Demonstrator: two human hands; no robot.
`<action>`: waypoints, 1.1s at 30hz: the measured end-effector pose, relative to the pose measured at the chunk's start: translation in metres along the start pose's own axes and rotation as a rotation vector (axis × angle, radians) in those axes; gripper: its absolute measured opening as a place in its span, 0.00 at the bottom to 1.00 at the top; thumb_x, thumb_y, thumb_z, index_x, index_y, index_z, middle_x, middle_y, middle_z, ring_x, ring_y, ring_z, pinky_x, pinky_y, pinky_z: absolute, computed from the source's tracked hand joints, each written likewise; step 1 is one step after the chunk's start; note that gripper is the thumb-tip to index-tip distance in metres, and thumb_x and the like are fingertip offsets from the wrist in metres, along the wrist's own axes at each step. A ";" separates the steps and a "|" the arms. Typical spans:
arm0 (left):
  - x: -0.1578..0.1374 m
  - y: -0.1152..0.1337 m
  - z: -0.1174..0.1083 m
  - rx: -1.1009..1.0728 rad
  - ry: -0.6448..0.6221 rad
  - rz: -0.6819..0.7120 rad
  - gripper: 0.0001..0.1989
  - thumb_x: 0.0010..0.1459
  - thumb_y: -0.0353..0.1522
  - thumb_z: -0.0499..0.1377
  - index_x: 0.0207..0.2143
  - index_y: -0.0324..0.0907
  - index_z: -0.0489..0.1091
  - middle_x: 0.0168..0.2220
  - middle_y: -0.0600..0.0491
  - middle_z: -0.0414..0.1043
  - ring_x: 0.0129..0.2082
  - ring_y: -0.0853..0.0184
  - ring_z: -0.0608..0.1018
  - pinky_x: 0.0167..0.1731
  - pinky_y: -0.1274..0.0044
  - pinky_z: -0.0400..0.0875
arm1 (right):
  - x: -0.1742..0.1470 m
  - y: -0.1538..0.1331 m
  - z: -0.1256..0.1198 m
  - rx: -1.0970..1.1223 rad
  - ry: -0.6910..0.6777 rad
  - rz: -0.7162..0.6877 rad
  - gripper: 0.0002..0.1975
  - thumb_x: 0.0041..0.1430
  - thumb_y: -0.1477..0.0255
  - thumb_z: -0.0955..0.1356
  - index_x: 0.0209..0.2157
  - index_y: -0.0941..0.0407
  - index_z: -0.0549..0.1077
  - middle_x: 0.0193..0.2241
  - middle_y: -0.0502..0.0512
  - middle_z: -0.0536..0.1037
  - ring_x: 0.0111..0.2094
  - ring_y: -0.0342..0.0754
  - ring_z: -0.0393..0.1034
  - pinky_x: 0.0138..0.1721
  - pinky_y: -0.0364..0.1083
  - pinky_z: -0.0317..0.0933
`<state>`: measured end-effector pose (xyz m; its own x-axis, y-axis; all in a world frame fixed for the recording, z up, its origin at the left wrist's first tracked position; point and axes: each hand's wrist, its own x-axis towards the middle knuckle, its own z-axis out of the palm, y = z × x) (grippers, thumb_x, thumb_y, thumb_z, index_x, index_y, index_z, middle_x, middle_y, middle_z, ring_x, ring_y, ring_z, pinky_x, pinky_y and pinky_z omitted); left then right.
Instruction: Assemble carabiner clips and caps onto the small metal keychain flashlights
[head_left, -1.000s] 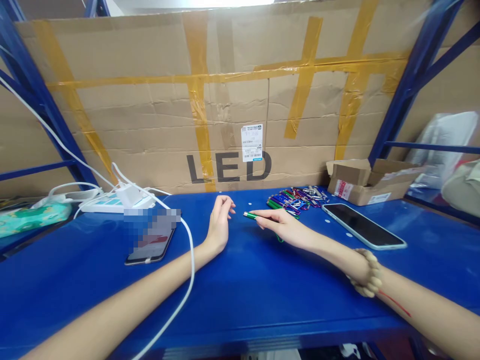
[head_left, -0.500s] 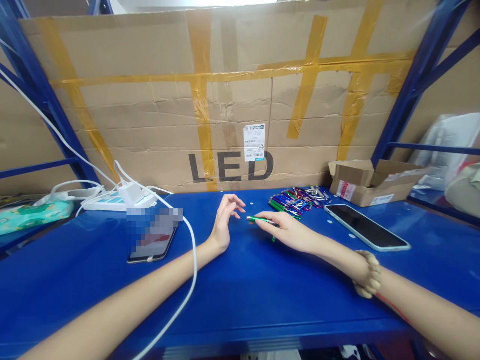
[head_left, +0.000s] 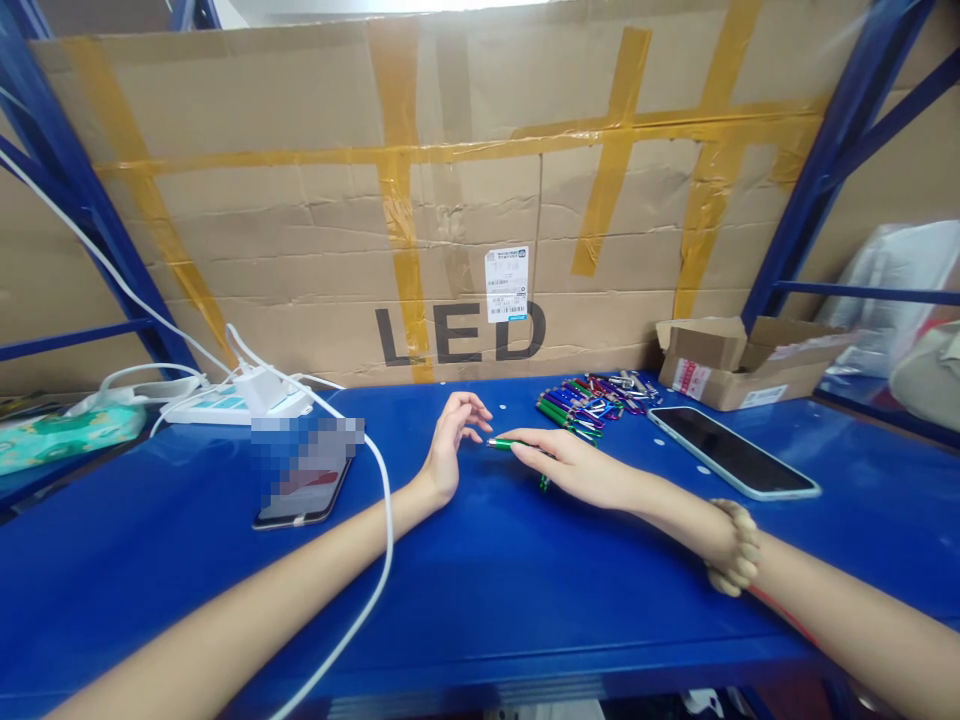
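My right hand [head_left: 574, 465] is closed around a slim green metal tube [head_left: 502, 444], pen-like, with a silver end that points left toward my other hand. A small green piece [head_left: 544, 483] shows below the fingers; whether it joins the tube I cannot tell. My left hand [head_left: 451, 445] hovers over the blue tabletop with its fingers loosely curved and apart, holding nothing. Its fingertips are close to the tube's silver end. Just beyond my right hand lies a pile of similar slim metal tubes [head_left: 577, 403] in green, blue, red and silver, with small clips among them.
A phone in a pale case [head_left: 731, 455] and an open cardboard box [head_left: 739, 365] are on the right. On the left are another phone [head_left: 315, 490], a power strip [head_left: 214, 400] and a white cable [head_left: 386, 520] looping over my left forearm. A large cardboard panel [head_left: 315, 230] stands behind.
My right hand has moved slightly left with the green tube, bringing its silver end nearer my left fingertips. My left hand stays almost in place.
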<state>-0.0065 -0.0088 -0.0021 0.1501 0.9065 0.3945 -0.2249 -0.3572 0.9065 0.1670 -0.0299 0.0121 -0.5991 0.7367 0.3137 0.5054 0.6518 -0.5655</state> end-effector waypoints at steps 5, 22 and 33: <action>0.000 0.000 0.000 0.009 0.006 -0.010 0.10 0.52 0.39 0.49 0.31 0.41 0.61 0.31 0.53 0.67 0.29 0.69 0.71 0.28 0.79 0.62 | -0.001 -0.002 -0.003 -0.060 0.005 0.039 0.19 0.62 0.64 0.57 0.48 0.53 0.72 0.46 0.53 0.75 0.44 0.50 0.68 0.47 0.49 0.59; 0.001 -0.002 0.001 0.046 -0.003 -0.026 0.08 0.52 0.37 0.48 0.30 0.41 0.60 0.31 0.53 0.66 0.28 0.70 0.69 0.27 0.79 0.60 | 0.001 -0.003 0.001 -0.154 0.067 0.085 0.14 0.55 0.60 0.65 0.34 0.52 0.78 0.32 0.51 0.79 0.32 0.46 0.67 0.32 0.42 0.58; 0.000 0.001 0.002 0.071 -0.055 -0.029 0.09 0.51 0.37 0.49 0.29 0.41 0.61 0.31 0.53 0.66 0.28 0.70 0.70 0.26 0.80 0.60 | 0.000 0.002 0.003 -0.160 0.051 0.095 0.17 0.57 0.58 0.62 0.40 0.51 0.76 0.34 0.51 0.79 0.31 0.46 0.69 0.31 0.42 0.60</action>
<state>-0.0049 -0.0099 -0.0007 0.2088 0.9038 0.3736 -0.1516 -0.3475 0.9253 0.1660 -0.0290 0.0088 -0.5135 0.8020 0.3050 0.6532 0.5959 -0.4672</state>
